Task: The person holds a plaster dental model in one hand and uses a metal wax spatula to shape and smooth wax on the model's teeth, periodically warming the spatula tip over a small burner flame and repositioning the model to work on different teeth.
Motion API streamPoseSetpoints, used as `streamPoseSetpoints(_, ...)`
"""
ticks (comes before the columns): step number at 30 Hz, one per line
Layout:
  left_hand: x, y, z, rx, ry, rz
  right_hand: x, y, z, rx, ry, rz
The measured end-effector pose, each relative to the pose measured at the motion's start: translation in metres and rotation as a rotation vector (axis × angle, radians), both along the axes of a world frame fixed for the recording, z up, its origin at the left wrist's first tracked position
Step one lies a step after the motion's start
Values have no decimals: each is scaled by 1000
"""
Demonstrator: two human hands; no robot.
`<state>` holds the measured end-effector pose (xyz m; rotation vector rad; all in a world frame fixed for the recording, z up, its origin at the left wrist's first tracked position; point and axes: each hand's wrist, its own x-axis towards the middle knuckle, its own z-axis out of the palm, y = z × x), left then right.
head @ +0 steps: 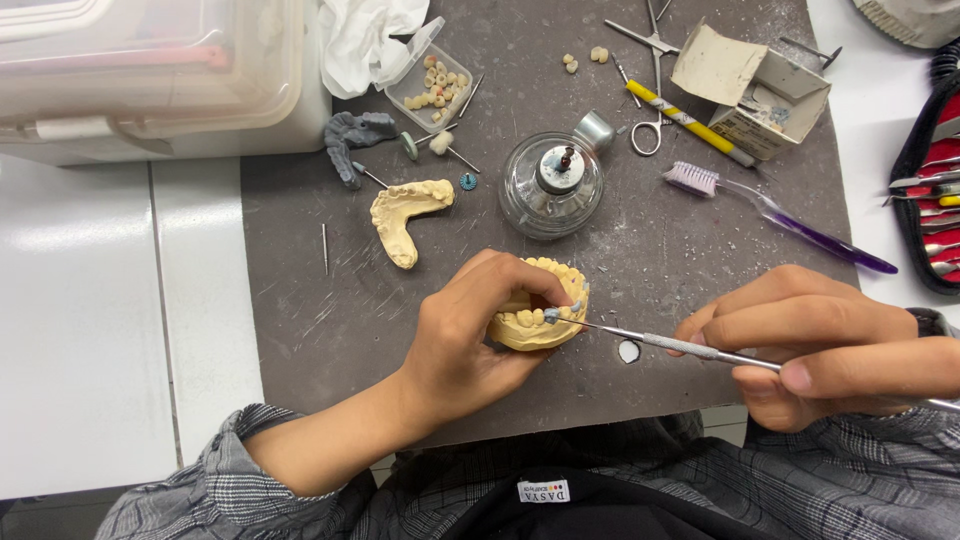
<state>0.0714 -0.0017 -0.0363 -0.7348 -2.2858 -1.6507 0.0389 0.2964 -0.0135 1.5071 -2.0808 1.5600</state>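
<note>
A dusty dark grey work mat [350,330] lies on a white tabletop [90,330], seen from above. At the mat's centre, toward 6 o'clock, the person's left hand [465,340] is clamped around a pale yellow plaster dental model [535,325] shaped like a horseshoe arch of teeth, thumb over its top and fingers beneath. The right hand [825,345], at 4 o'clock, pinches a thin metal carving instrument [660,342]; its tip touches a small grey patch on the model's teeth.

The hands are apart, joined only by the tool.

At 12 o'clock stands a round clear glass spirit lamp [552,185]. At 11 o'clock lie a second yellow plaster arch [405,215] and a small clear plastic box of loose teeth [432,85]. At 1 o'clock lie a purple toothbrush [780,220], steel scissors [652,70] and an open cardboard box [750,90]. A large translucent plastic container [150,70] fills 10 o'clock. Grey checked sleeves [230,470] frame the bottom edge.
</note>
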Motion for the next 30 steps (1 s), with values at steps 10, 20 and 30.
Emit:
streamPoseSetpoints(10,0,0,0,-13,8,0,1,1,-1,16,9,-17)
streamPoseSetpoints(20,0,-2,-1,-17,25,-8,1,-1,1,18,1,-3)
streamPoseSetpoints(30,0,-1,-1,-13,31,-4,3,2,0,42,19,-26)
